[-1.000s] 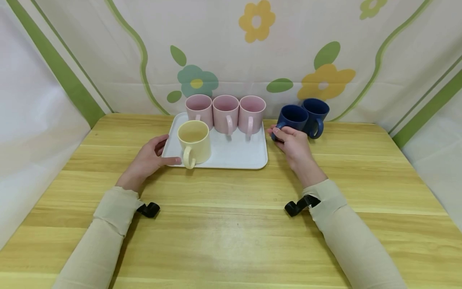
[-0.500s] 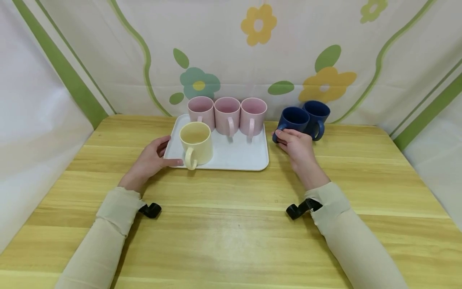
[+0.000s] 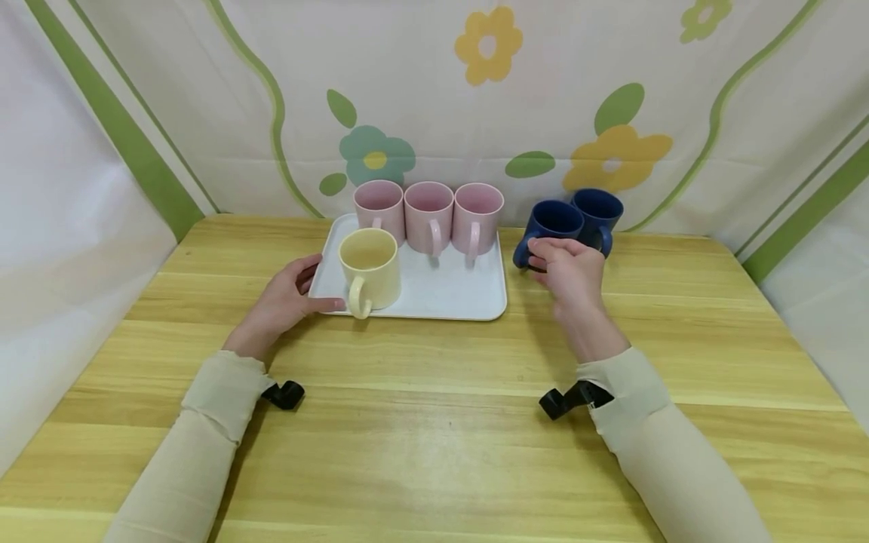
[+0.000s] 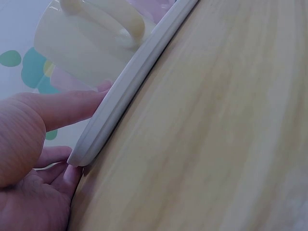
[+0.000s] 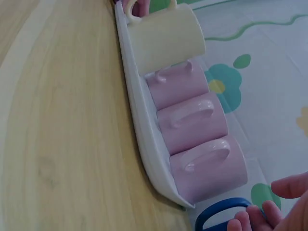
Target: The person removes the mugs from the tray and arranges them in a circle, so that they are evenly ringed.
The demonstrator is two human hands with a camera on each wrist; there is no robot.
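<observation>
head: left hand [image 3: 280, 300] grips the tray [image 3: 448, 290]

One high view, two low
The head camera looks forward and down over the worktop [image 3: 434, 437]; the wrist cameras look across it, close and tilted, sharing the white tray [image 3: 448, 290] and yellow mug [image 3: 382, 283].

Curtained booth [image 3: 61, 226], flowered cloth [image 3: 421, 83], wood-grain table [image 3: 434, 467]

i count three pink mugs [image 3: 419, 228], two blue mugs [image 3: 555, 217], one yellow mug [image 3: 377, 275], one tray [image 3: 444, 288], one worktop [image 3: 421, 437] and my two hands [image 3: 280, 300].
</observation>
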